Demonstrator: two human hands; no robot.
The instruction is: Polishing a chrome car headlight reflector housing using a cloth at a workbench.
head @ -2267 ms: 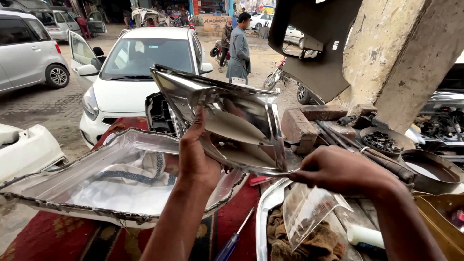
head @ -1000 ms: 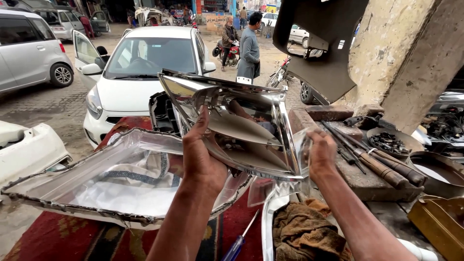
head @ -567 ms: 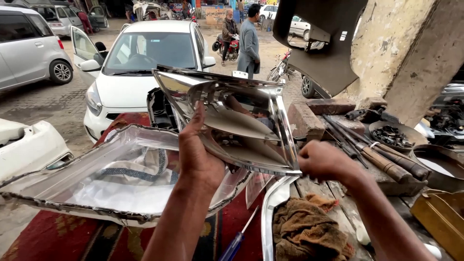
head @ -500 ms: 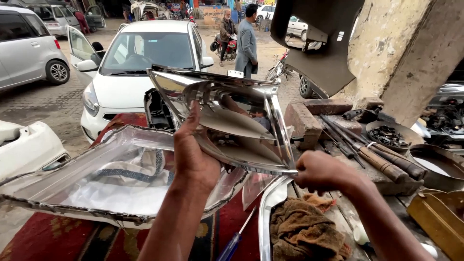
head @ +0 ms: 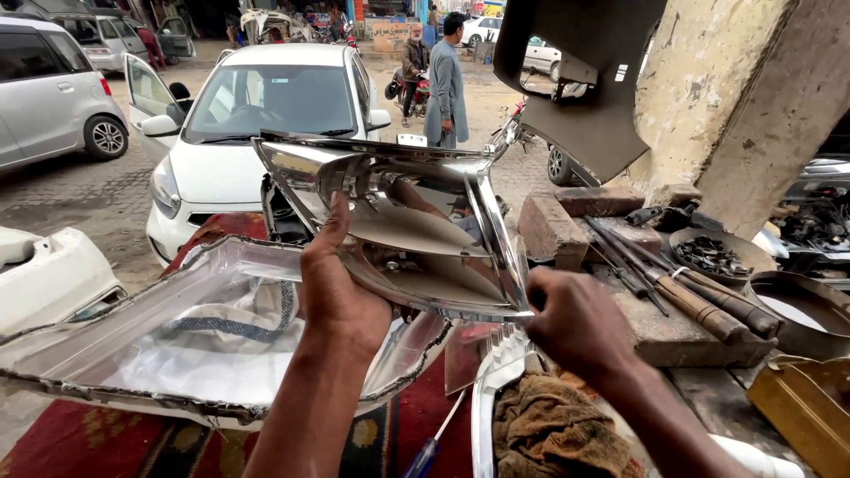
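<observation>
Hands: left hand (head: 341, 296) grips chrome reflector (head: 398, 230) | right hand (head: 575, 323) pinches its corner (fingertips hidden)

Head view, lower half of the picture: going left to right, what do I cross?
white car body panel → clear headlight lens → left hand → chrome headlight reflector → right hand → wooden-handled tools → round metal pan
</observation>
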